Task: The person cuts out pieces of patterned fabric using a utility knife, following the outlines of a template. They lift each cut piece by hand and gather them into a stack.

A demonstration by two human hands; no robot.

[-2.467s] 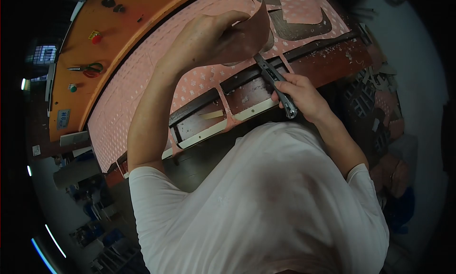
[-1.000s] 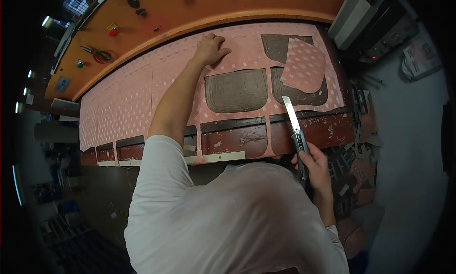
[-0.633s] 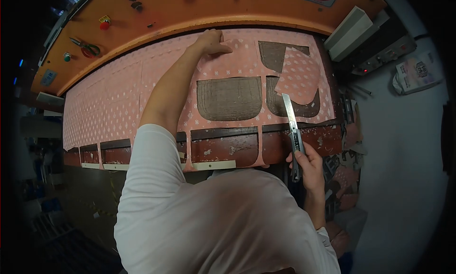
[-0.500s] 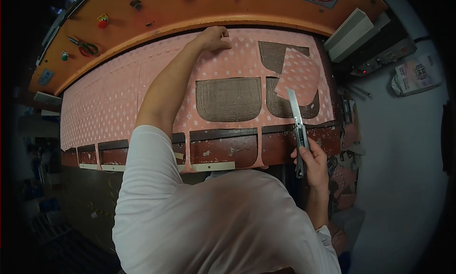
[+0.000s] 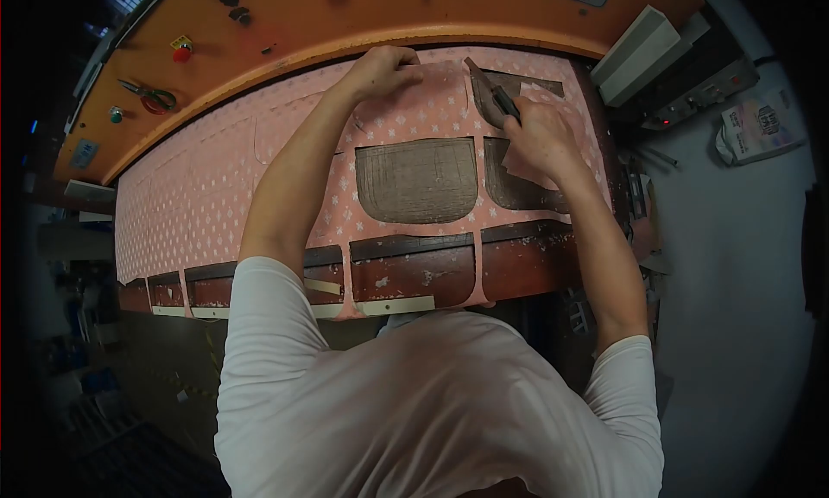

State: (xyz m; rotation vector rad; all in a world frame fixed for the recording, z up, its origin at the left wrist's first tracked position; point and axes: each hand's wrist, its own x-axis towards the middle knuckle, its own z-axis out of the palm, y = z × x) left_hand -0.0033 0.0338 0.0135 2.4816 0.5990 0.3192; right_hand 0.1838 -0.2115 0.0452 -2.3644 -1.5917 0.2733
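A pink sheet (image 5: 199, 187) with a white flower-like pattern lies over the work surface, with several rounded openings cut through it. My left hand (image 5: 384, 71) pinches the far edge of a pink panel (image 5: 423, 96), which looks slightly lifted there. In my right hand (image 5: 544, 137) is a box cutter (image 5: 501, 96), its blade pointing away and left. The blade tip is by the panel's far right corner. Under my right hand and wrist, a loose pink cut piece (image 5: 540, 92) lies across two openings, partly hidden.
An orange machine beam (image 5: 294, 23) runs along the back, holding scissors (image 5: 155, 99) and a red button (image 5: 181, 54). Dark brown board (image 5: 414, 183) shows through the openings. A control box (image 5: 717, 92) stands at right, near a white printed bag (image 5: 760, 131).
My right hand has brought the box cutter from near my body up to the panel's far right corner. My left hand stays near the far edge, where the panel now looks raised.
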